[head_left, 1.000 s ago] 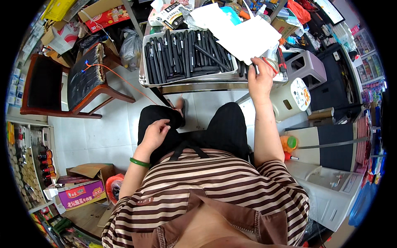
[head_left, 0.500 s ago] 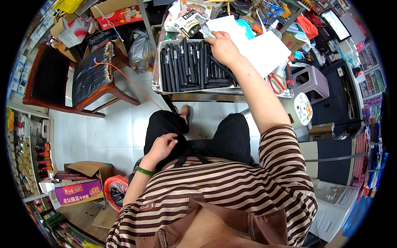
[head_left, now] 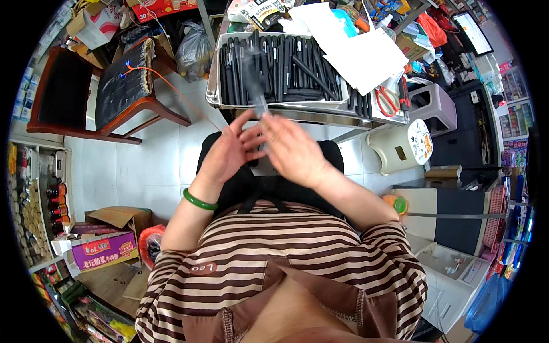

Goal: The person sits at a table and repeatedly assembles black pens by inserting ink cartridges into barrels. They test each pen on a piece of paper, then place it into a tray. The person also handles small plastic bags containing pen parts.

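Observation:
Over the near edge of the white box point(head_left: 282, 106), both my hands are raised in front of my lap. My right hand point(head_left: 297, 150) is pinched on a narrow clear plastic sleeve point(head_left: 259, 103), smeared by motion, which extends away over the box; the black pens behind make its contents hard to tell. Close beside it, my left hand point(head_left: 226, 151) is open, fingers apart and partly blurred, with a green bangle point(head_left: 200, 200) on the wrist. Several slim black pens point(head_left: 280, 63) fill the box, most lying lengthwise, a few crosswise or slanted.
White paper sheets point(head_left: 366, 60) lie right of the box, with red-handled scissors point(head_left: 387, 102) and a few more black pens point(head_left: 360, 104) nearby. A worn chair point(head_left: 123, 77) stands left, a pale stool point(head_left: 394, 150) right. An orange cord point(head_left: 177, 91) runs from the chair.
My right hand has drawn back from the papers to my lap, bringing the plastic sleeve. My left hand has risen from my thigh to meet it, fingers spreading.

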Demonstrator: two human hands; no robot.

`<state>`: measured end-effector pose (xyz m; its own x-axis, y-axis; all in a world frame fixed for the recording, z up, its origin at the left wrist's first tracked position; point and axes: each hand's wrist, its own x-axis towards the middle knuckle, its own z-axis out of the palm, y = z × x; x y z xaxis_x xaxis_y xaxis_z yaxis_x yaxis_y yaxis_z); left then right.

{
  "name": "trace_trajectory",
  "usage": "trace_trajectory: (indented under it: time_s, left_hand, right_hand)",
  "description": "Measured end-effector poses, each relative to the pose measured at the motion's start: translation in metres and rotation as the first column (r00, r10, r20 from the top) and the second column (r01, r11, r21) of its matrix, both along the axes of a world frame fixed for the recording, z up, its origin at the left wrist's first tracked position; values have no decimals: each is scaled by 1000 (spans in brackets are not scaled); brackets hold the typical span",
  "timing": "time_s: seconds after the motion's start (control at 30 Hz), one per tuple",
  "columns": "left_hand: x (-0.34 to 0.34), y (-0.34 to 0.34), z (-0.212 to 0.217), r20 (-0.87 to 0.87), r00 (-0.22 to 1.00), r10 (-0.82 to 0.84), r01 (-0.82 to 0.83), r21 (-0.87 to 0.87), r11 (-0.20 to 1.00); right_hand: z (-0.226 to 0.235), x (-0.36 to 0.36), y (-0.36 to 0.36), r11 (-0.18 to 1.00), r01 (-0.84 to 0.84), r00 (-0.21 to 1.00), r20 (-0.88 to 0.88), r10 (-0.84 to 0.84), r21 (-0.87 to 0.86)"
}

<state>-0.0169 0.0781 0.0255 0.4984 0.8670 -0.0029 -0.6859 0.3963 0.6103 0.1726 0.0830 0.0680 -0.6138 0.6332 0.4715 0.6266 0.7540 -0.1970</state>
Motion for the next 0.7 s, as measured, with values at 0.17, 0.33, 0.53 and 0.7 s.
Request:
trace_trajectory:
  time_s: [0.17, 0.33, 0.53, 0.7]
  left_hand:
    - [23, -5, 21, -165, 974, 153, -170, -90, 981]
    - [23, -31, 4, -421, 889, 177, -269, -169, 948]
    - [18, -59, -28, -611, 776, 155, -150, 60, 987]
    - [26, -78, -31, -716, 697, 33, -22, 25, 999]
  right_hand:
    - [-29, -9, -41, 989, -149, 989, -11, 149, -20]
    - [-37, -8, -60, 939, -262, 955, -197, 220, -222]
    - [-33, 10, -66, 885, -32, 801, -542, -255, -464]
    - [-28, 20, -55, 850, 110, 743, -525, -414, -514]
